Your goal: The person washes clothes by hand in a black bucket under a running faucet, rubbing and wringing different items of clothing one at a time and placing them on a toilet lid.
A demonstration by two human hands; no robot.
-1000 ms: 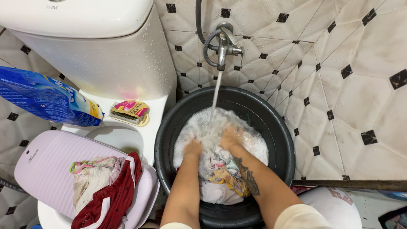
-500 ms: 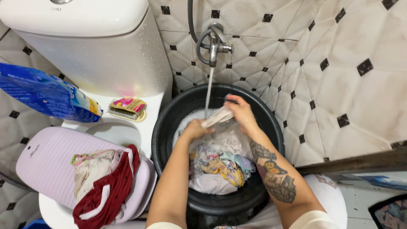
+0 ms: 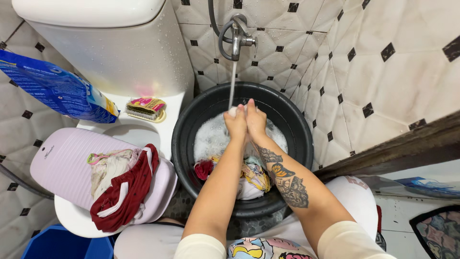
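While water runs from the tap [image 3: 236, 38] at the top centre of the frame, the person's left hand [image 3: 236, 123] and right hand [image 3: 256, 120] are pressed together, palm against palm, directly under the stream. A small piece of pale cloth [image 3: 233, 111] shows at the fingertips; it appears to be clamped between the palms, though most of it is hidden.

Both hands are raised above the black basin [image 3: 302, 139] in the centre of the frame. The basin holds soapy water [image 3: 211, 136] in its upper part and a heap of wet laundry [image 3: 254, 178] in its lower part, with a red garment [image 3: 203, 169] at the left edge of the heap.

Step in hand, as judged: scrubbing or rinsing one small item between the palms under running water.

The next move would call for keeping the cloth inside the stream while holding it over the basin, so runoff falls into the suds and not onto the floor.

At lower left, a lilac washboard [image 3: 62, 165] lies across the toilet, carrying a red and cream bundle of clothes [image 3: 122, 184]. A blue detergent bag [image 3: 52, 88] sits at left, beside a scrubbing brush [image 3: 146, 108].
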